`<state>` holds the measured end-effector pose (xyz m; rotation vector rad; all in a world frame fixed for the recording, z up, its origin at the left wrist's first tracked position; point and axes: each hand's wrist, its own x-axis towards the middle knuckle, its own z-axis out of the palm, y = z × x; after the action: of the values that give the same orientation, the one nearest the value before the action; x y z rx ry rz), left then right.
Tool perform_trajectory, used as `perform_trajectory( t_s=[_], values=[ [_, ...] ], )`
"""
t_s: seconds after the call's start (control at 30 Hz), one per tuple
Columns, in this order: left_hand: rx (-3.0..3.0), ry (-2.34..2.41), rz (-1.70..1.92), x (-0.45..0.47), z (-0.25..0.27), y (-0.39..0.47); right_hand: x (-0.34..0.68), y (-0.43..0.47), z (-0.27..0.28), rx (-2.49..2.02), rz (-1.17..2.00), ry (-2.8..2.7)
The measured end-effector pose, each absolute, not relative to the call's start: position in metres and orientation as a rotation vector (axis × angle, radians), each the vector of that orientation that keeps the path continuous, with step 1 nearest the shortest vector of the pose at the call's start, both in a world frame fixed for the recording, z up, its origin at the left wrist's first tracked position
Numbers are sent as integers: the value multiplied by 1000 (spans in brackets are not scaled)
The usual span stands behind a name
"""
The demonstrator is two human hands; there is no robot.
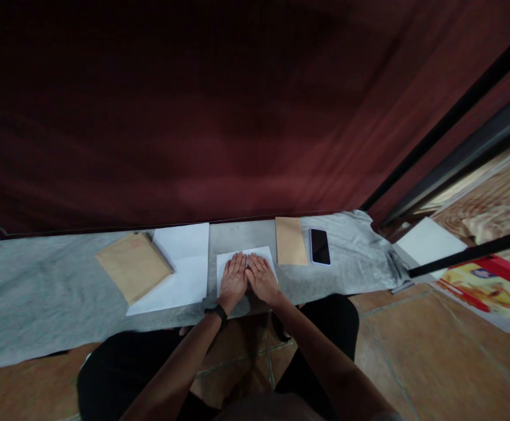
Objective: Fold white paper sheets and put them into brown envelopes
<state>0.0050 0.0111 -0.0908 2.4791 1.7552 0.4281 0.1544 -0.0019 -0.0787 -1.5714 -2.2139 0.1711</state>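
Observation:
Both my hands lie flat, side by side, on a sheet of white paper [259, 251] that looks folded. My left hand [234, 280], with a dark band on its wrist, presses the paper's left half with fingers stretched out. Against it, my right hand [261, 278] rests on the right half, its fingers straight too. The paper's near edge is hidden under my palms. A single brown envelope [290, 241] lies just right of the paper. To the left, a stack of brown envelopes [136, 266] partly covers larger white sheets [189, 263].
A grey cloth [40, 298] covers the long narrow surface. A phone [320, 246] with a dark screen lies right of the single envelope. A dark red curtain [220, 117] hangs behind. Dark bars [457, 120], a white sheet and a colourful printed box [492, 289] are at the right.

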Motion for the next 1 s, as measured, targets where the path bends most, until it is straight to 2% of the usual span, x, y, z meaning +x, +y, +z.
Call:
perform_trajectory(
  t_s=[0.43,0.7,1.0],
  values=[
    [2380,1945,508,-8,-98,22,152,27,-96,-1816,83,-2047],
    [2443,1942,438,-18,-87,-12,150,28,-91,-1793,61,-2036],
    [2540,1869,362,-28,-88,-52,178,-44,-89,-1975,106,-1834]
  ],
)
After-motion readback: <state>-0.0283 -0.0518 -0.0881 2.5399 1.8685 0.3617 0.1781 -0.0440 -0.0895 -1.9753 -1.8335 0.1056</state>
